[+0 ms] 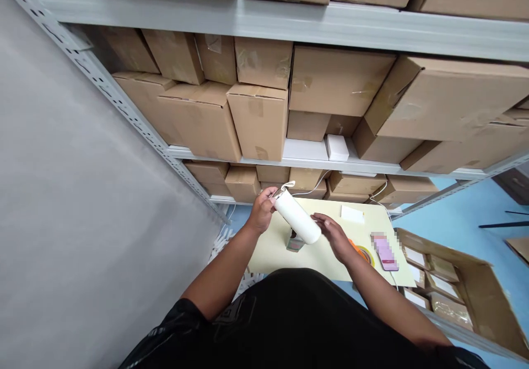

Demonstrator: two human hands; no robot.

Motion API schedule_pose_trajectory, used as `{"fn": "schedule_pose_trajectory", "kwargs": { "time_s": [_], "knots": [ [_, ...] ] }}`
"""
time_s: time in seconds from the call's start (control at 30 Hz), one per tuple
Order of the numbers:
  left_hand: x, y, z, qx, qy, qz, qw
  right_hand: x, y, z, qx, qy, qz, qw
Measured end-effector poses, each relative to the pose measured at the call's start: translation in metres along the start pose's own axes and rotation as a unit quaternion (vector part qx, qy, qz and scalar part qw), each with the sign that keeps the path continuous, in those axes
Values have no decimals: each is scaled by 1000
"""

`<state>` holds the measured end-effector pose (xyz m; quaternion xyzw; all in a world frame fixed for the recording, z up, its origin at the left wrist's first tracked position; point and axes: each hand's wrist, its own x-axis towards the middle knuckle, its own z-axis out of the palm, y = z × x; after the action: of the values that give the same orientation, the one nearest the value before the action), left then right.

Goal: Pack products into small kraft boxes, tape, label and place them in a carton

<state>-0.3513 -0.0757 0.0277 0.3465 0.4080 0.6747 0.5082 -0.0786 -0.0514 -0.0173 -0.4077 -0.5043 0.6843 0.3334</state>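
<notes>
A white cylinder that looks like a bottle [298, 217] is held at a tilt above the table, with a pale loop [288, 185] at its upper end. My left hand [263, 210] is closed around that upper end, thumb on the near side. At the lower end is my right hand [334, 235], its fingers stretched toward the bottle; whether they touch it I cannot tell. Below the bottle a small box with a dark opening [295, 242] stands on the table, partly hidden.
The pale yellow table [268, 253] carries a white card [352, 213], a tape roll [366, 255] and a phone [385, 251]. Metal shelving [264, 22] full of cardboard boxes rises ahead. A grey wall [74, 209] is left; an open carton [487, 292] of packages is right.
</notes>
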Motion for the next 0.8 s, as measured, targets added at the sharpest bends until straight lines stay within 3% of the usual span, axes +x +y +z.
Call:
{"fn": "schedule_pose_trajectory", "kwargs": {
  "time_s": [0.07,0.13,0.2,0.3,0.4,0.53,0.6,0.7,0.8],
  "knots": [
    [2,-1,12,-50,-8,-12,999,-2,-20,23,96,-116,60,987],
    [2,-3,24,-96,14,-15,995,-5,-31,41,144,-170,79,972],
    [-3,-6,35,-119,46,-22,992,-8,-34,51,137,-137,36,980],
    [-22,-13,49,-91,52,-48,993,-11,-26,57,26,-10,-81,996],
    [-43,-16,61,-49,33,-55,997,-14,-14,61,-142,93,-178,969],
    [-46,-12,59,-21,47,-55,997,-21,-12,60,-241,57,-253,935],
    [-41,-8,52,-44,35,-78,995,-18,-20,57,-210,49,-237,947],
    [-35,-6,46,-123,-39,-128,983,-3,-41,52,-100,73,-165,978],
    [-34,-4,51,-180,-151,-199,952,11,-65,51,23,-32,-90,995]
  ]
}}
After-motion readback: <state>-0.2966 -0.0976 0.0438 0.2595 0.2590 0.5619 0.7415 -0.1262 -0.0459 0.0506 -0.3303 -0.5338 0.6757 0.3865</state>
